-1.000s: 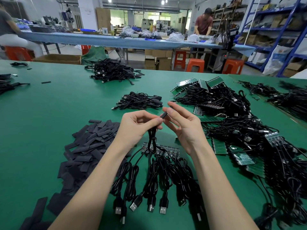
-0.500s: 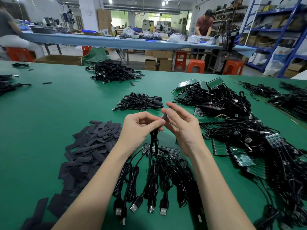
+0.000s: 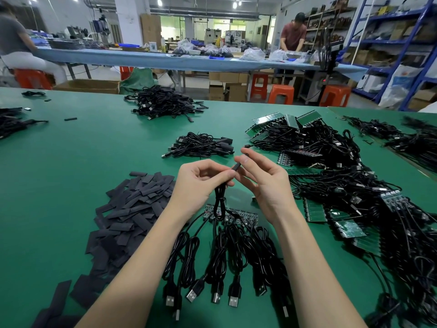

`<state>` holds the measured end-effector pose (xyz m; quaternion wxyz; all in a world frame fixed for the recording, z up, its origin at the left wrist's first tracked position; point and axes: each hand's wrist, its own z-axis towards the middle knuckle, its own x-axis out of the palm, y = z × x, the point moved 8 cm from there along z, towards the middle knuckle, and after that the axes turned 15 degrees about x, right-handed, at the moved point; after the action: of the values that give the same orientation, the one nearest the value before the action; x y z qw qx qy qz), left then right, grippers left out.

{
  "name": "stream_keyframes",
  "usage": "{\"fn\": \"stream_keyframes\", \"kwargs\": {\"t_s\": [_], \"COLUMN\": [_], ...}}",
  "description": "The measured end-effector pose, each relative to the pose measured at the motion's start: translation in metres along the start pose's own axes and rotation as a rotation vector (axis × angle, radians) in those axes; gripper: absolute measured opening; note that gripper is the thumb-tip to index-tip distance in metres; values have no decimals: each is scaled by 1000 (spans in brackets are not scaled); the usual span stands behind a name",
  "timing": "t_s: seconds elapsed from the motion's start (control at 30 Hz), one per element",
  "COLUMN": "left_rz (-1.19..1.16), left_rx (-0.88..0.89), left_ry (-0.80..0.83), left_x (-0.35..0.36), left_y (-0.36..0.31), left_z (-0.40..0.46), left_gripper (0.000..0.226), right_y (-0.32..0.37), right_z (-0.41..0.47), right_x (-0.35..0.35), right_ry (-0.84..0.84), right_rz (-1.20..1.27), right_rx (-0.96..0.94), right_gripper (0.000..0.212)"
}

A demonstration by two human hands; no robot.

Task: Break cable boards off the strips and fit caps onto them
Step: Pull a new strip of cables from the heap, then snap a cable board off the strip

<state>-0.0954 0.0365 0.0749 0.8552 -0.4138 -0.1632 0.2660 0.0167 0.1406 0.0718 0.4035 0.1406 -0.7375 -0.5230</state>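
At the centre of the frame a black cable (image 3: 220, 200) is gripped by the left hand (image 3: 201, 183), fingers curled round it just below its capped end. That end, sheathed in a black cap (image 3: 237, 166), is pinched at its tip by the right hand (image 3: 262, 183), thumb and forefinger closed on it while the remaining fingers are spread upward. The cable is seen hanging in a loop below the left fist, down toward a strip of boards (image 3: 227, 213) lying flat on the green table (image 3: 71, 185) just beneath the hands.

From that strip a row of coiled black cables (image 3: 224, 256) is laid toward the lower edge of the frame, their USB plugs (image 3: 233, 300) lined up side by side at the bottom centre.

To the left of centre a loose heap of flat black caps (image 3: 132, 209) is spread out, trailing toward the lower left corner. Just above the hands a small bundle of finished cables (image 3: 201, 145) is set down; a larger pile (image 3: 163, 102) is seen further up. The right side of the frame is filled by a tangled mass of cables with green board strips (image 3: 314, 209) among them.

In the upper background a long blue bench (image 3: 165, 59) is attended by a standing person (image 3: 293, 31) at upper right and a seated person (image 3: 14, 36) at upper left.
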Motion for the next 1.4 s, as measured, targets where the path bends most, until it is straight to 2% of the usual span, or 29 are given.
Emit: {"fn": "stream_keyframes", "kwargs": {"t_s": [0.1, 0.23, 0.3, 0.4, 0.53, 0.67, 0.77, 0.83, 0.93, 1.0, 1.13, 1.27, 1.4], "left_rz": [30, 255, 335, 402, 567, 900, 1084, 1189, 1357, 1370, 1357, 1376, 1302], "left_rx": [2, -69, -81, -34, 70, 199, 219, 157, -91, -203, -233, -293, -282], "left_ry": [36, 196, 233, 165, 61, -57, 25, 139, 421, 524, 532, 625, 556], "left_x": [3, 9, 11, 8, -4, -23, -28, -29, -29, -29, -28, -35, -34], "left_y": [0, 10, 14, 9, -8, -18, -7, 13, 60, 81, 89, 100, 103], "left_z": [4, 4, 3, 5, 15, 44, 76, 92, 91, 85, 90, 87, 79], "left_gripper": [12, 37, 30, 21, 21, 13, 10, 7, 14, 21, 23, 44, 52], "right_y": [2, 6, 8, 7, 0, -8, -15, -17, -22, -23, -23, -20, -14], "right_z": [1, 2, 3, 5, 9, 10, 10, 10, 11, 11, 10, 8, 7], "right_x": [-2, -19, -26, -31, -40, -49, -47, -43, -39, -37, -34, -32, -31], "right_ry": [-40, -181, -221, -259, -279, -296, -294, -277, -256, -243, -232, -222, -210], "right_rz": [22, 183, 237, 255, 253, 188, 157, 122, 69, 38, -22, -97, -196], "right_rx": [-38, -85, -111, -119, -27, 99, 150, 182, 213, 224, 232, 216, 204], "right_gripper": [16, 13, 12, 16, 36, 20, 18, 15, 14, 14, 13, 12, 11]}}
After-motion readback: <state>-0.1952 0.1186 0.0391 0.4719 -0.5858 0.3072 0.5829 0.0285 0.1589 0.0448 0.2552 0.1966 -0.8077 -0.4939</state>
